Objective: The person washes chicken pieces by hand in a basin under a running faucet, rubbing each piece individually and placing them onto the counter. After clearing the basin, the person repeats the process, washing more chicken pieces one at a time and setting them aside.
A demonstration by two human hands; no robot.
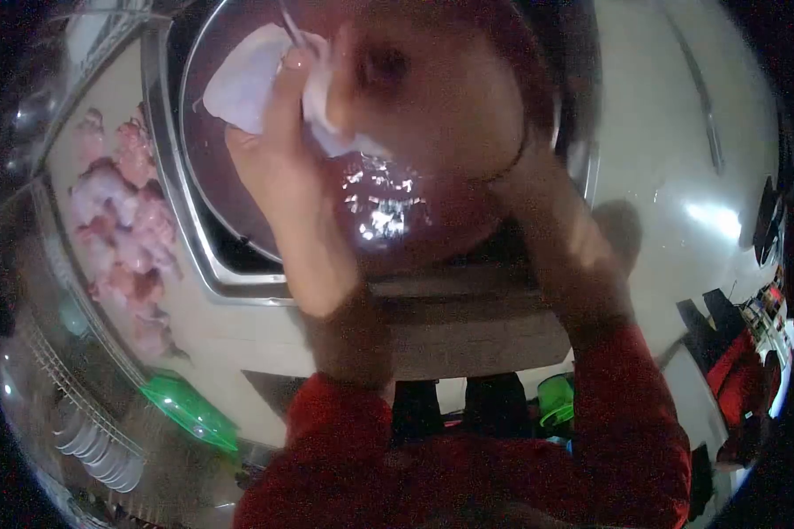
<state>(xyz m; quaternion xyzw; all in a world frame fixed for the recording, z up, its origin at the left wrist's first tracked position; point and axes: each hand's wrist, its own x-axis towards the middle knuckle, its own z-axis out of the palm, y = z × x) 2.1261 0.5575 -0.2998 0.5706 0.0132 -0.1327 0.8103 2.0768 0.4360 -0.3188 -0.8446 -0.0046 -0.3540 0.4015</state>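
Left hand (278,123) pinches the white cloth (247,79) over the big metal pot (205,189); right hand (441,97) is too blurry to tell. Better hold it low, so drips land inside.

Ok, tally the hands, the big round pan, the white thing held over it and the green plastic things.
Hands: 2 (left hand, right hand)
Round pan: 1
White thing: 1
Green plastic things: 2 (green tray, green bucket)
Total: 6
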